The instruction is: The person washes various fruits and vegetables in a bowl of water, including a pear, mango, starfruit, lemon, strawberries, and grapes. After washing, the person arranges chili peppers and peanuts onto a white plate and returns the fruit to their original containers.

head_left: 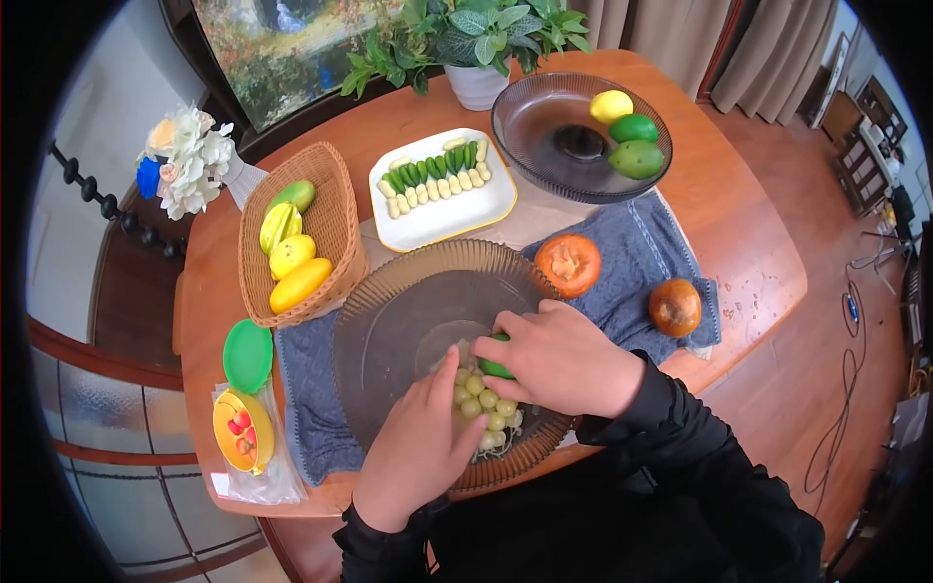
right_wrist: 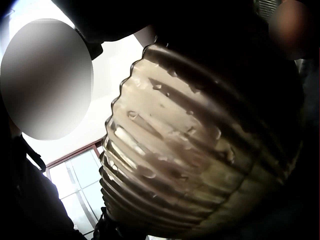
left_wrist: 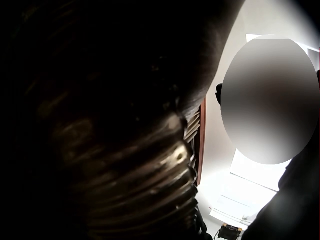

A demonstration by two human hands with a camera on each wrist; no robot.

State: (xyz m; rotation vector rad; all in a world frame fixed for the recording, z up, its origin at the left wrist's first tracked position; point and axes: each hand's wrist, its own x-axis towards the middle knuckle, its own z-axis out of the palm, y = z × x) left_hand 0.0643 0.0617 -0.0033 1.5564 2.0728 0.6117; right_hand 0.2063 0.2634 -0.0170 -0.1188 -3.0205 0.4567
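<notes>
In the head view, a large ribbed smoky bowl (head_left: 389, 291) stands at the near side of the table, with a bunch of pale green grapes (head_left: 489, 398) inside. My right hand (head_left: 559, 360) reaches in from the right and grips a smooth green fruit (head_left: 496, 367) just above the grapes. The fruit is mostly covered by the fingers. On the left side of the bunch lies my left hand (head_left: 413, 442), fingers extended, with its thumb over the grapes. Both wrist views are dark and show mainly the bowl's wet ribbed wall (right_wrist: 165, 135).
A wicker basket (head_left: 342, 209) of yellow and green fruit stands left. Behind are a white tray (head_left: 447, 229) and a dark glass dish (head_left: 535, 126). Two reddish round fruits, one larger (head_left: 569, 265), sit on a blue towel (head_left: 627, 248). A yellow bowl (head_left: 225, 447) is at the near left.
</notes>
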